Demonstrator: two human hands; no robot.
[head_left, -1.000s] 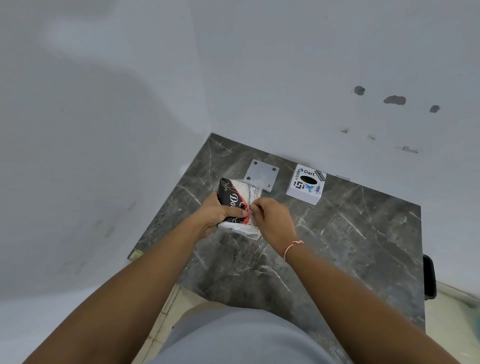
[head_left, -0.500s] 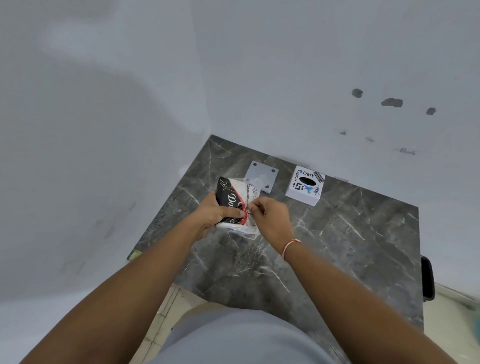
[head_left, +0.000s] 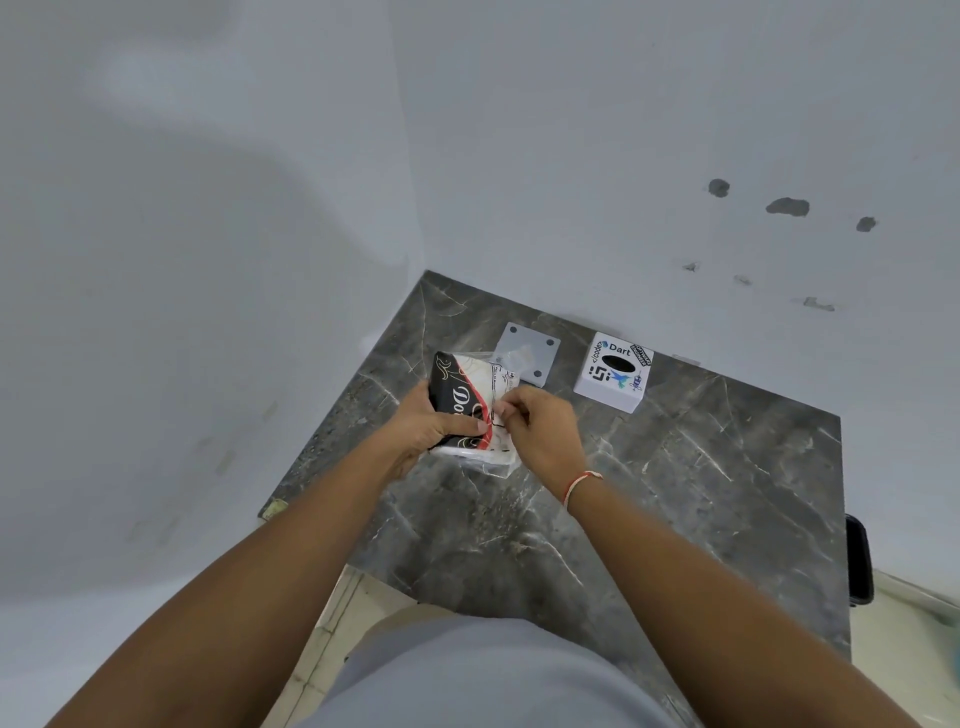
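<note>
A plastic-wrapped packet, black and white with a red stripe, is held just above the dark marble table. My left hand grips its left side, thumb lying across the printed front. My right hand pinches the clear wrapper at the packet's right edge with curled fingers. The lower part of the packet is hidden behind both hands.
Behind the packet a grey square plate with corner holes lies flat. A white box with stickers and a dark oval opening sits to its right. White walls close off the left and back. A black object hangs at the table's right edge.
Both hands and the packet have stayed almost in place. My right fingers have shifted slightly along the wrapper's edge.
</note>
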